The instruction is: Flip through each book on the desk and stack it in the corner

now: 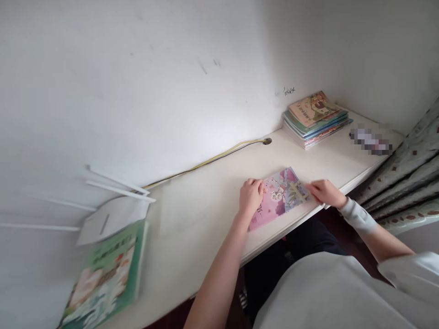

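Note:
A pink picture book (277, 196) with a white cartoon animal on its cover lies closed near the desk's front edge. My left hand (252, 196) has its fingers curled over the book's left side. At the opposite side, my right hand (323, 191) is closed, its thumb and fingertips pinched at the book's right edge. A pale band or cuff wraps my right wrist.
Stacked books (313, 121) stand at the back right beside a pixelated object (372, 140). A green book (106, 274) and a white stand with bars (113, 214) are at left. A cable (212, 158) runs along the wall into a hole; a curtain (404, 178) hangs right.

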Demonstrator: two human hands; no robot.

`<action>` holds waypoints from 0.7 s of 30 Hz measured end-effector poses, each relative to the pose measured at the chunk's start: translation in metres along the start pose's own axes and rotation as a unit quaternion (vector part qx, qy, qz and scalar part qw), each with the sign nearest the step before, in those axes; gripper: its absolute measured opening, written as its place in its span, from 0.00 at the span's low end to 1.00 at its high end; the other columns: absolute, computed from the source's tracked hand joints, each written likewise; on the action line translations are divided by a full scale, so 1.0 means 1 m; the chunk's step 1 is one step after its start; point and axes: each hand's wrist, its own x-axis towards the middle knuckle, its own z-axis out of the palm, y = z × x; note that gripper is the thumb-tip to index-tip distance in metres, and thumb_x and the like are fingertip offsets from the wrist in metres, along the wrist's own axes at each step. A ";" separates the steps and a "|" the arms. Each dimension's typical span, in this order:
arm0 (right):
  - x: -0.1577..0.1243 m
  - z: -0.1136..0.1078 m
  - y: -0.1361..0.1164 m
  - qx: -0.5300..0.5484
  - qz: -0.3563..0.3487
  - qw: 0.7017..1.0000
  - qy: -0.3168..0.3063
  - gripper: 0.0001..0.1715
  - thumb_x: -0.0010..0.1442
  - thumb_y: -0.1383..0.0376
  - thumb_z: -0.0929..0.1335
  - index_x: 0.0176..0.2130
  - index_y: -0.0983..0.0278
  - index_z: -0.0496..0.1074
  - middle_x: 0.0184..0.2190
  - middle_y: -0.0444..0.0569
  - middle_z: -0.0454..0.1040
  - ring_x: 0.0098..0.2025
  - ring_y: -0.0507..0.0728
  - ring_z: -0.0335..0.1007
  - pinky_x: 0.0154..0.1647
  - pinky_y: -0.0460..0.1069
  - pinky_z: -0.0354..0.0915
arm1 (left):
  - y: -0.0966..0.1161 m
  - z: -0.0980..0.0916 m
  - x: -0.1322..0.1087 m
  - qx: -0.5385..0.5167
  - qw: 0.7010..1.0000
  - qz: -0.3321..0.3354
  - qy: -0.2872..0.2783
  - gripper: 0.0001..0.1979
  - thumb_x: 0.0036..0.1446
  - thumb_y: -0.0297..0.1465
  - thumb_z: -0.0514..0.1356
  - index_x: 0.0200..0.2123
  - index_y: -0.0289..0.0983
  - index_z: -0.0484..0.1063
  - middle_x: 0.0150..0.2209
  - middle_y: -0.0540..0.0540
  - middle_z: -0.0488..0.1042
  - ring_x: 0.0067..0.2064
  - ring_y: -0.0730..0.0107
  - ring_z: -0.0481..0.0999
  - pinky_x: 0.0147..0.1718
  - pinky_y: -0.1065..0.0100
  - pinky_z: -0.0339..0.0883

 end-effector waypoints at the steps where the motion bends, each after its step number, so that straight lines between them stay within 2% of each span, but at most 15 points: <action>1: -0.022 0.007 0.011 0.064 0.023 0.998 -0.018 0.30 0.63 0.47 0.55 0.20 0.62 0.62 0.13 0.43 0.67 0.14 0.49 0.64 0.21 0.44 0.60 | 0.007 0.000 -0.003 -0.007 1.000 0.006 0.002 0.13 0.62 0.31 0.49 0.38 0.38 0.74 0.37 0.43 0.72 0.40 0.63 0.70 0.44 0.63 0.64; 3: -0.057 0.022 0.031 0.160 0.079 0.984 -0.025 0.30 0.59 0.43 0.58 0.22 0.63 0.63 0.13 0.42 0.66 0.12 0.49 0.61 0.14 0.43 0.55 | 0.025 0.001 -0.009 -0.017 1.000 0.014 0.005 0.13 0.61 0.31 0.49 0.37 0.38 0.74 0.36 0.43 0.72 0.39 0.63 0.70 0.43 0.63 0.64; 5: -0.078 0.035 0.044 0.276 0.131 0.952 -0.001 0.30 0.55 0.41 0.60 0.28 0.64 0.66 0.17 0.45 0.72 0.17 0.52 0.69 0.15 0.43 0.57 | 0.047 0.003 -0.015 -0.021 0.999 0.028 0.008 0.12 0.61 0.31 0.50 0.36 0.38 0.73 0.37 0.43 0.71 0.40 0.62 0.70 0.42 0.62 0.64; 8: -0.086 0.040 0.049 0.413 0.167 0.893 0.060 0.28 0.53 0.42 0.65 0.38 0.64 0.67 0.27 0.47 0.76 0.26 0.55 0.75 0.18 0.44 0.65 | 0.076 0.009 -0.022 -0.042 0.998 0.052 0.012 0.11 0.60 0.30 0.51 0.36 0.38 0.73 0.40 0.41 0.71 0.42 0.60 0.69 0.42 0.59 0.65; 10: -0.083 0.033 0.048 0.449 0.168 0.872 0.103 0.26 0.51 0.46 0.68 0.40 0.63 0.67 0.26 0.45 0.76 0.24 0.54 0.74 0.18 0.44 0.67 | 0.086 0.012 -0.024 -0.080 0.994 0.067 0.017 0.10 0.60 0.29 0.52 0.39 0.38 0.72 0.41 0.41 0.70 0.43 0.60 0.69 0.43 0.58 0.66; 13: -0.071 0.012 0.048 0.454 0.146 0.869 0.129 0.23 0.51 0.50 0.69 0.41 0.62 0.67 0.23 0.43 0.75 0.20 0.53 0.72 0.16 0.45 0.67 | 0.084 0.013 -0.029 -0.130 0.987 0.092 0.037 0.14 0.60 0.30 0.52 0.49 0.38 0.69 0.45 0.40 0.69 0.48 0.60 0.68 0.46 0.58 0.67; 16: -0.051 -0.019 0.055 0.470 0.113 0.864 0.143 0.20 0.50 0.55 0.71 0.39 0.63 0.68 0.24 0.43 0.76 0.18 0.52 0.71 0.16 0.44 0.68 | 0.067 0.005 -0.045 -0.106 0.986 0.083 0.095 0.19 0.60 0.32 0.53 0.54 0.38 0.64 0.51 0.37 0.66 0.54 0.55 0.65 0.50 0.54 0.65; 18: -0.030 -0.047 0.061 0.494 0.086 0.849 0.167 0.18 0.47 0.58 0.73 0.37 0.64 0.69 0.24 0.43 0.76 0.17 0.50 0.69 0.16 0.43 0.68 | 0.052 -0.003 -0.064 -0.074 0.987 0.062 0.130 0.20 0.61 0.33 0.52 0.56 0.37 0.63 0.53 0.36 0.65 0.56 0.53 0.63 0.51 0.52 0.64; 21: 0.015 -0.102 0.066 0.509 0.048 0.833 0.210 0.13 0.46 0.63 0.73 0.33 0.65 0.70 0.23 0.44 0.75 0.17 0.49 0.68 0.14 0.42 0.66 | 0.033 -0.012 -0.099 -0.029 0.987 0.027 0.155 0.19 0.61 0.33 0.53 0.55 0.38 0.65 0.54 0.36 0.65 0.58 0.51 0.61 0.52 0.51 0.63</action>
